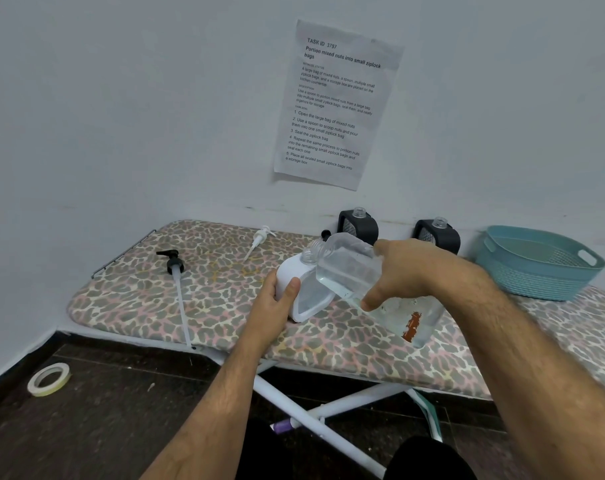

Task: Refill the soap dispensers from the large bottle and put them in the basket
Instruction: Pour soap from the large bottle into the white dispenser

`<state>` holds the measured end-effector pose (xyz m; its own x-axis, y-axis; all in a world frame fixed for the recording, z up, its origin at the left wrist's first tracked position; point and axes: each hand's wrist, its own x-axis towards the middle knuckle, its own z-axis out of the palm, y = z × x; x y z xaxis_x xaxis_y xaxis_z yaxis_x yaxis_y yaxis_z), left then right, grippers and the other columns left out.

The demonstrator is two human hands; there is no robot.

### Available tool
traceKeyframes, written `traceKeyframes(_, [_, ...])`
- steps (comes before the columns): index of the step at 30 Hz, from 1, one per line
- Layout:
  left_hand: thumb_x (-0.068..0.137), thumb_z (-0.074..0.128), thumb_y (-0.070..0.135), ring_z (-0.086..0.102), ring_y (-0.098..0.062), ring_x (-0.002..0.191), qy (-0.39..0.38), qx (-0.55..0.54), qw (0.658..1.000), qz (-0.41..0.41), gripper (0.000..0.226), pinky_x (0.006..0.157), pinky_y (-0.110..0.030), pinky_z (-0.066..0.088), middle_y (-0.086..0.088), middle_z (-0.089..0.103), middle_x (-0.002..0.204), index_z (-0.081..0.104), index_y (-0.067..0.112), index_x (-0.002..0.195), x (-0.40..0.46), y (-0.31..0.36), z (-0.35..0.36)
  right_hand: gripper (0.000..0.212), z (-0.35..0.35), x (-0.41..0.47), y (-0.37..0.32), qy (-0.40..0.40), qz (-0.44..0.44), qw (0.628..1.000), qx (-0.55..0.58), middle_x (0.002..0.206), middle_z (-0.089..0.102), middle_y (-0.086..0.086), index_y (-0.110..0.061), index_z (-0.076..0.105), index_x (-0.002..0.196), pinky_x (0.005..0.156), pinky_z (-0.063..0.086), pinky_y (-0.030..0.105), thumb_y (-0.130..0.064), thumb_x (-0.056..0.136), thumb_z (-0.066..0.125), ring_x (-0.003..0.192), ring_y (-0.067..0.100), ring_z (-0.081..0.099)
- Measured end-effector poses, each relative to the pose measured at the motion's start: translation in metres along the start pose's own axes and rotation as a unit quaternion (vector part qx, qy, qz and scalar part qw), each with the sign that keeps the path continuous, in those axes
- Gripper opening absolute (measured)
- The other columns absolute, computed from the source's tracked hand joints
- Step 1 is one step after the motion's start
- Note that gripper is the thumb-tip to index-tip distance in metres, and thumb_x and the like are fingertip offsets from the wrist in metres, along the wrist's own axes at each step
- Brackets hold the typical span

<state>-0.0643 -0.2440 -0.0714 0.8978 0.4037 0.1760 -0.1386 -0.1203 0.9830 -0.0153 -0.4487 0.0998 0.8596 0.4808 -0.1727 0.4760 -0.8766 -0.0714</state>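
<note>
Head view: ironing board with a leopard-print cover carries everything, set against a pale wall. Near the middle of its front edge the left hand is wrapped around a white soap dispenser, thumb across its front face. The dispenser is white and rounded, with a clear window on the side and an open, clear threaded neck with no pump fitted. The right hand grips the large bottle from above and holds it tipped over, mouth just beside the dispenser's neck. The bottle is clear plastic, holds clear liquid, and bears a torn red-brown label scrap near its base. Whether liquid is flowing cannot be told.

Along the back edge two black soap dispensers stand upright, each with a clear open neck. At the right end sits a teal woven-look basket with a handle slot. Toward the left end lie a black pump with a long clear tube and, farther back, a white pump. A printed sheet hangs on the wall. A tape roll lies on the dark floor.
</note>
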Motion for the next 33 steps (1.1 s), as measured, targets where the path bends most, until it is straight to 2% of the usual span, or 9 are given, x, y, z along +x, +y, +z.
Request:
traceKeyframes(3, [0.083,0.056,0.069,0.065,-0.007,0.111,0.002,-0.002,1.000,-0.001,0.070,0.085,-0.028,0.055,0.008,0.063,0.128,0.048,0.030,0.140,0.0011,-0.0024,-0.0006,0.093,0.0002,0.0005,0.0003,0.000,0.000,1.000,0.003,0.107,0.055,-0.006,-0.025,0.044,0.136,0.094,0.051,0.044,-0.060,0.060,0.084,0.103,0.022,0.055])
traceKeyframes(7, [0.085,0.054,0.061,0.065,-0.007,0.110,0.001,-0.002,1.000,-0.002,0.061,0.081,-0.024,0.055,0.008,0.063,0.127,0.049,0.030,0.137,0.0002,-0.0010,-0.0002,0.093,0.0007,0.0011,0.0005,0.000,-0.001,1.000,0.003,0.105,0.054,-0.006,-0.024,0.043,0.136,0.094,0.051,0.044,-0.060,0.060,0.084,0.102,0.021,0.054])
traceKeyframes(11, [0.083,0.054,0.063,0.064,-0.006,0.110,0.004,0.002,1.000,-0.002,0.066,0.080,-0.023,0.054,0.009,0.063,0.127,0.048,0.029,0.140,-0.0007,-0.0002,-0.0003,0.093,0.0010,0.0019,0.0010,0.000,-0.001,1.000,0.005,0.106,0.055,-0.006,-0.024,0.044,0.135,0.094,0.051,0.044,-0.060,0.060,0.084,0.103,0.022,0.055])
traceKeyframes(16, [0.084,0.055,0.066,0.065,-0.009,0.111,0.002,-0.005,1.000,-0.005,0.065,0.085,-0.029,0.056,0.008,0.064,0.126,0.050,0.031,0.138,0.0008,-0.0025,-0.0002,0.093,0.0015,0.0023,0.0016,0.001,-0.001,1.000,0.009,0.107,0.055,-0.006,-0.024,0.044,0.135,0.094,0.051,0.044,-0.060,0.060,0.084,0.105,0.022,0.056])
traceKeyframes(19, [0.078,0.058,0.074,0.065,-0.008,0.111,0.002,-0.007,1.000,-0.007,0.075,0.091,-0.034,0.055,0.008,0.064,0.126,0.050,0.030,0.138,0.0026,-0.0044,-0.0006,0.093,0.0014,0.0030,0.0014,0.002,-0.002,1.000,0.007,0.106,0.055,-0.007,-0.024,0.044,0.135,0.095,0.050,0.044,-0.060,0.059,0.084,0.105,0.022,0.056])
traceKeyframes(23, [0.080,0.057,0.069,0.065,-0.008,0.111,0.001,-0.005,1.000,-0.008,0.072,0.093,-0.036,0.055,0.008,0.065,0.126,0.049,0.030,0.139,0.0023,-0.0039,-0.0005,0.092,0.0017,0.0030,0.0018,0.004,-0.002,1.000,0.007,0.102,0.056,-0.007,-0.025,0.045,0.134,0.094,0.051,0.044,-0.060,0.058,0.084,0.103,0.022,0.056])
traceKeyframes(27, [0.084,0.056,0.064,0.065,-0.008,0.110,0.001,-0.008,1.000,-0.007,0.064,0.091,-0.033,0.054,0.007,0.065,0.125,0.051,0.029,0.137,0.0007,-0.0012,0.0001,0.091,0.0007,0.0016,0.0016,0.004,-0.004,1.000,0.005,0.105,0.056,-0.007,-0.025,0.045,0.134,0.094,0.051,0.044,-0.060,0.060,0.084,0.104,0.022,0.055])
traceKeyframes(33, [0.076,0.058,0.072,0.065,-0.008,0.111,-0.002,-0.013,1.000,-0.010,0.073,0.091,-0.034,0.055,0.009,0.065,0.125,0.050,0.032,0.138,0.0010,-0.0023,-0.0005,0.090,-0.0017,0.0008,-0.0001,0.000,-0.002,1.000,0.000,0.100,0.055,-0.007,-0.024,0.044,0.134,0.094,0.051,0.043,-0.059,0.061,0.084,0.103,0.023,0.056])
